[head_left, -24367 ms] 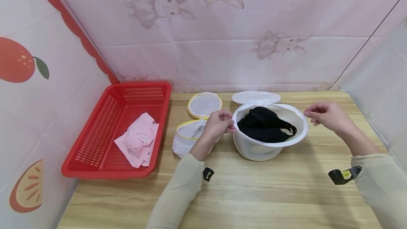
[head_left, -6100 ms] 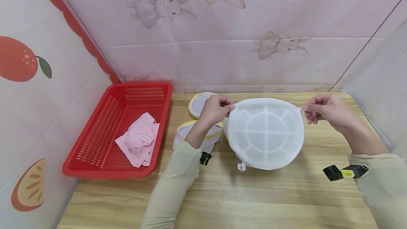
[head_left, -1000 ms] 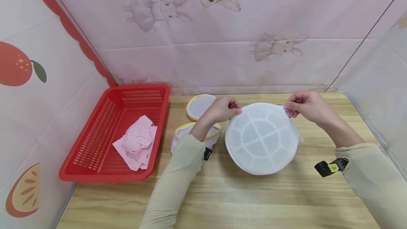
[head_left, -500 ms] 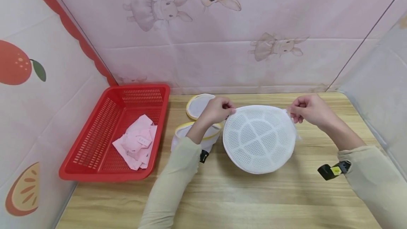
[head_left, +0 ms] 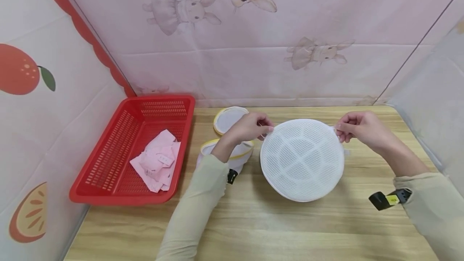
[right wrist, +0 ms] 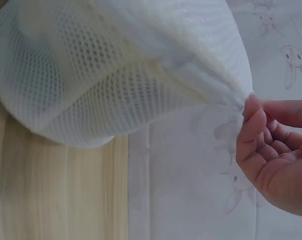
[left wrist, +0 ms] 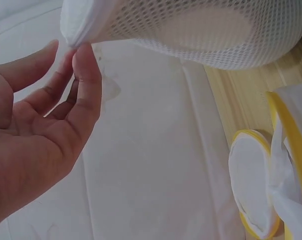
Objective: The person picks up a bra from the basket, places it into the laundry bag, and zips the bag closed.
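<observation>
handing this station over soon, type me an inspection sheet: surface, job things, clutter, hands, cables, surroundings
Surface: wooden table, no spills visible
Job's things: white mesh bag, round top facing the head camera; contents can't be made out
Clutter: red basket with pink cloth inside; yellow-rimmed bag, partly hidden by the left arm, lid open
Hands: left hand and right hand hold opposite sides of the white mesh bag's rim
Cables: nothing seen
Surroundings: rabbit-print wall behind, fruit-print wall at left
</observation>
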### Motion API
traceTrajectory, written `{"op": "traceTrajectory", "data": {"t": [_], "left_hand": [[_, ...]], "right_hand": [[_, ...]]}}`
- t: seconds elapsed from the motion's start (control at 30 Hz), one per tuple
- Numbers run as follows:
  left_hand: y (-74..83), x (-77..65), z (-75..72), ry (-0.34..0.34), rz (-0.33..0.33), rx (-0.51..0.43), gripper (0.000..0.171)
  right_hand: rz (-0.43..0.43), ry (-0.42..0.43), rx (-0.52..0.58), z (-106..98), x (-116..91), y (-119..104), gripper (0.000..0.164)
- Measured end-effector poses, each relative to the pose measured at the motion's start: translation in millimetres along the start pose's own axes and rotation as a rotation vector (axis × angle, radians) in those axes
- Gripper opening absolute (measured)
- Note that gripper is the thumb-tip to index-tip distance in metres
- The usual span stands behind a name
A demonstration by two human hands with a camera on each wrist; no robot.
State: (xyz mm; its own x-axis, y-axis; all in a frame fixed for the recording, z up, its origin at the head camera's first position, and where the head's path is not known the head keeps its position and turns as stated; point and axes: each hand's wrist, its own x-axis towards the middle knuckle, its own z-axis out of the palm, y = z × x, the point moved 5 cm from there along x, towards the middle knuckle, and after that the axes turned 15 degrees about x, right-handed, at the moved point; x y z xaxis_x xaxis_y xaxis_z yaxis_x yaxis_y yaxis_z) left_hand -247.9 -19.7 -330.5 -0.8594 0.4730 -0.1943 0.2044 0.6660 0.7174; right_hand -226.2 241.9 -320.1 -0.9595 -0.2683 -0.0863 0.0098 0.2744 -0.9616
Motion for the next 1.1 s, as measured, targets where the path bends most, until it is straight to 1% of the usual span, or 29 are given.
{"op": "traceTrajectory", "data": {"t": [0.1, 0.27, 0.4, 0.5, 0.6, 0.67, 0.8, 0.9, 1.0, 1.1], "left_hand": [[4.2, 2.5, 0.8, 0.001, 0.019, 0.052, 0.012], [9.6, 7.2, 1.1, 0.036, 0.038, 0.152, 0.012], [15.7, 8.8, 2.4, 0.039, 0.049, 0.188, 0.011], [18.6, 9.2, 3.9, 0.040, 0.045, 0.230, 0.010], [18.8, 9.0, 4.5, 0.059, 0.035, 0.275, 0.008], [17.7, 9.2, 4.3, 0.083, 0.029, 0.293, 0.008], [15.7, 9.0, 4.1, 0.134, 0.036, 0.290, 0.008], [12.3, 7.3, 2.6, 0.166, 0.019, 0.264, 0.009], [5.8, 4.9, 1.1, 0.169, -0.026, 0.206, 0.009], [1.0, 3.5, 1.0, 0.141, -0.040, 0.159, 0.009]], "right_hand": [[-0.032, 0.009, -0.009, 2, 2, -6, 0.019], [-0.075, 0.018, -0.059, 12, 6, -19, 0.017], [-0.069, 0.038, -0.108, 18, 8, -26, 0.018], [-0.070, 0.051, -0.132, 21, 10, -29, 0.017], [-0.080, 0.061, -0.142, 22, 11, -31, 0.015], [-0.070, 0.063, -0.147, 22, 12, -31, 0.015], [-0.036, 0.054, -0.139, 21, 12, -27, 0.015], [-0.019, 0.044, -0.113, 18, 12, -23, 0.016], [-0.001, 0.033, -0.082, 14, 11, -17, 0.016], [0.020, 0.022, -0.069, 11, 10, -12, 0.017]]}}
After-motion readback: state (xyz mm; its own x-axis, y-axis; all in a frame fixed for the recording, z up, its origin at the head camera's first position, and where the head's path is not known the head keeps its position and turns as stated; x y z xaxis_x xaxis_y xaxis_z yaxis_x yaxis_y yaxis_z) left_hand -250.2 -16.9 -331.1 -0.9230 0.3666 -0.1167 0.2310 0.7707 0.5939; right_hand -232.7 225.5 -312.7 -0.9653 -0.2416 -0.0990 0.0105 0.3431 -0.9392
